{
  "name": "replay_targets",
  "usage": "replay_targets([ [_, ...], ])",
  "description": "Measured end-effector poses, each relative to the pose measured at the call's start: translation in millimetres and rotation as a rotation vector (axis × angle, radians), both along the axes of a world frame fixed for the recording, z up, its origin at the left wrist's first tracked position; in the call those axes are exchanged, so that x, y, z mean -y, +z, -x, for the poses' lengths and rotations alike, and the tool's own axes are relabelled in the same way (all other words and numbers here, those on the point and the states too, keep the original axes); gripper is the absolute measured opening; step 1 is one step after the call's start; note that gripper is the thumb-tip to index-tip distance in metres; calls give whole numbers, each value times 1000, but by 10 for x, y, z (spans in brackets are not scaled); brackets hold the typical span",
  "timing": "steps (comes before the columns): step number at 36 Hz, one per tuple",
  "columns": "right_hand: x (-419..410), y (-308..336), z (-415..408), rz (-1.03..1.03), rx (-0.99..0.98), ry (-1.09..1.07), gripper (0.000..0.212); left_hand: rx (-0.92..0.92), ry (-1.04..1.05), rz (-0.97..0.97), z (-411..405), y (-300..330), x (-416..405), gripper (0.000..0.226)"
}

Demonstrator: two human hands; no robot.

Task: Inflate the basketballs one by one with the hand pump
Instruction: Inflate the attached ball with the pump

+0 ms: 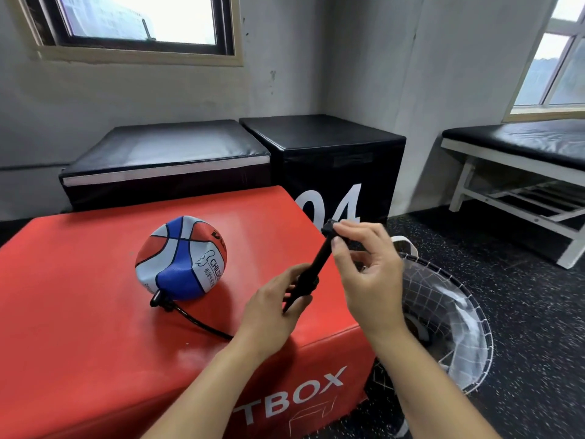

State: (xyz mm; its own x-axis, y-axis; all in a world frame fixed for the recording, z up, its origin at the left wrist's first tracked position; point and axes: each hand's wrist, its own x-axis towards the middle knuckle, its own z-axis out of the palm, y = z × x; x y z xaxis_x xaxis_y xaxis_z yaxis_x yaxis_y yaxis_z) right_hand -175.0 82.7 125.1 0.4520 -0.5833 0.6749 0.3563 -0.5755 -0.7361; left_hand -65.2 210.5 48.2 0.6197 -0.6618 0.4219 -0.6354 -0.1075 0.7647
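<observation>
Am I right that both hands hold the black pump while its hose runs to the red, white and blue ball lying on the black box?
Not quite: the ball lies on the red box, not a black one, as the head view shows. The rest holds: the left hand grips the pump low on its barrel, the right hand pinches its top, and the hose runs to the ball.

Two black padded boxes (253, 147) stand behind the red box (95, 312). A mesh hamper (449, 315) sits right of it. A white-framed bench (519, 147) stands farther right.
</observation>
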Motion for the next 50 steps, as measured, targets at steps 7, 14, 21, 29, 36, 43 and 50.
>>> replay_targets([
  [7,-84,-246,-92,-3,-88,48,21,-6,30,-1,-31,8,-15,60],
  [14,-113,-411,-162,-4,-170,50,21,-15,56,35,-41,-4,-2,66],
  [21,-32,-346,-115,21,-203,34,20,21,65,2,-45,-21,46,55],
  [29,128,-75,-3,32,-99,-21,16,51,56,-64,-20,1,56,50],
  [36,281,185,174,2,37,-111,15,95,61,-131,33,11,55,52],
  [43,300,229,214,-51,92,-140,19,97,50,-138,41,12,50,52],
  [50,192,90,99,-60,9,-95,15,65,70,-160,30,21,21,64],
])
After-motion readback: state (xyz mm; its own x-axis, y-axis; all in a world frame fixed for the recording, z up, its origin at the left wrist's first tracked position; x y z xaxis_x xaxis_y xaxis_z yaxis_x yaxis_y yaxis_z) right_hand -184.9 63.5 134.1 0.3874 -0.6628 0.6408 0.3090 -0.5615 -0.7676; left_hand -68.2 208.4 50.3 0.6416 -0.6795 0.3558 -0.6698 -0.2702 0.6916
